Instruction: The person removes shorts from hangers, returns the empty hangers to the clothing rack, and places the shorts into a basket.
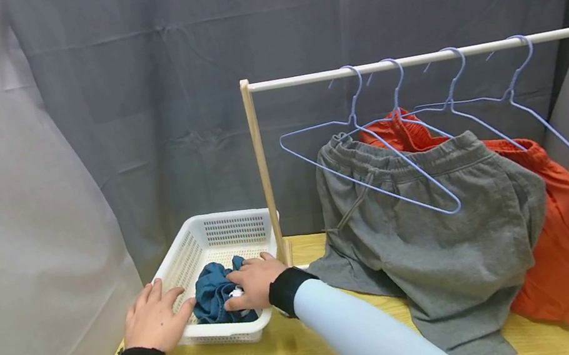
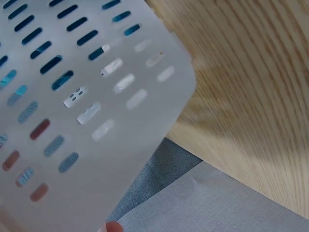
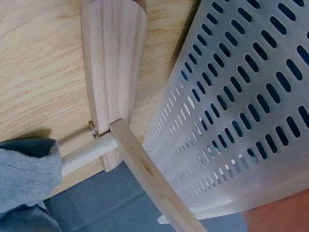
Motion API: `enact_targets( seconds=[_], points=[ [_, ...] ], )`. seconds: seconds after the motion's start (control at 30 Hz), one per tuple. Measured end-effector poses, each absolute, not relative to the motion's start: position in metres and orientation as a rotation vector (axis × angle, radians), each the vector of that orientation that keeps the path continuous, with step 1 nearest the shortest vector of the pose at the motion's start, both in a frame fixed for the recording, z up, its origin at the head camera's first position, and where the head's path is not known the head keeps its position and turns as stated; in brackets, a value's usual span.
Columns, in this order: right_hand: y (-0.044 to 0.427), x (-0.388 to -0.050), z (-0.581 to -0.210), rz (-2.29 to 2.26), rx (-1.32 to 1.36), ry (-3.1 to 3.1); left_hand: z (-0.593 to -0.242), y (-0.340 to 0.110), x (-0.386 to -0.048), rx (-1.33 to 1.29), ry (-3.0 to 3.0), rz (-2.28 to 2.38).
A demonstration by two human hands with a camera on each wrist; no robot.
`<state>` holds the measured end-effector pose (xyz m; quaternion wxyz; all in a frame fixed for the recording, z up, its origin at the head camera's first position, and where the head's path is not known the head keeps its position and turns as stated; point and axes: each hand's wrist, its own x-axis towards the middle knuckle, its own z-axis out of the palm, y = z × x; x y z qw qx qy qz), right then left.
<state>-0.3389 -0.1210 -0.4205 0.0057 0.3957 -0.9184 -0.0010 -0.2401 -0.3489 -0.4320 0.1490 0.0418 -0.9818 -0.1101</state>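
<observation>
A white slotted plastic basket (image 1: 234,213) stands on the table at the left, with a crumpled dark-blue garment (image 1: 212,295) inside. My left hand (image 1: 155,321) is at the basket's left front rim, fingers extended and spread. One fingertip (image 2: 114,226) shows by the slotted wall in the left wrist view. My right hand (image 1: 257,280) reaches over the right side of the basket, its loosely spread fingers over the garment. A small white patch shows beneath that hand. Whether its fingertips press the cloth is hard to tell.
A wooden rack with a white bar (image 1: 296,80) stands right of the basket, its post (image 1: 261,162) close behind the right hand. Several lilac hangers hang from it. Grey shorts (image 1: 460,235) and a red garment (image 1: 558,237) are beneath them.
</observation>
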Motion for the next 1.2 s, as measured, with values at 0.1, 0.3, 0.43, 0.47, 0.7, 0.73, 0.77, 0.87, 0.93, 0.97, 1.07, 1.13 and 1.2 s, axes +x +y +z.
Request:
enact_targets(
  seconds=[0.1, 0.3, 0.43, 0.47, 0.7, 0.73, 0.77, 0.87, 0.93, 0.97, 1.07, 1.13, 1.2],
  points=[
    [-0.122, -0.338, -0.421, -0.033, 1.259, -2.898, -0.429, -0.348, -0.238, 0.128, -2.833, -0.315],
    [-0.121, -0.333, -0.414, -0.083, 1.270, -2.945, -0.428, -0.348, -0.240, 0.136, -2.836, -0.321],
    [-0.118, -0.330, -0.410, -0.090, 1.282, -2.961, -0.429, -0.346, -0.241, 0.144, -2.845, -0.318],
    [-0.117, -0.329, -0.409, -0.089, 1.287, -2.966, -0.429, -0.346, -0.240, 0.144, -2.847, -0.318],
    [-0.117, -0.323, -0.402, -0.073, 1.301, -2.964, -0.429, -0.347, -0.238, 0.154, -2.842, -0.301],
    [-0.117, -0.323, -0.402, -0.069, 1.298, -2.963, -0.429, -0.348, -0.239, 0.154, -2.840, -0.301],
    [-0.117, -0.324, -0.403, -0.066, 1.294, -2.960, -0.429, -0.348, -0.239, 0.154, -2.838, -0.301],
    [-0.117, -0.327, -0.409, -0.038, 1.281, -2.946, -0.431, -0.349, -0.241, 0.154, -2.835, -0.299],
    [-0.118, -0.329, -0.413, 0.004, 1.265, -2.922, -0.432, -0.350, -0.242, 0.148, -2.834, -0.297],
    [-0.118, -0.330, -0.415, 0.023, 1.257, -2.902, -0.432, -0.350, -0.243, 0.144, -2.833, -0.299],
    [-0.117, -0.332, -0.422, 0.144, 1.227, -2.838, -0.432, -0.352, -0.244, 0.132, -2.839, -0.303],
    [-0.117, -0.332, -0.425, 0.243, 1.215, -2.783, -0.431, -0.354, -0.243, 0.130, -2.846, -0.303],
    [-0.110, -0.331, -0.429, 0.333, 1.208, -2.739, -0.432, -0.353, -0.244, 0.122, -2.853, -0.301]
  ],
)
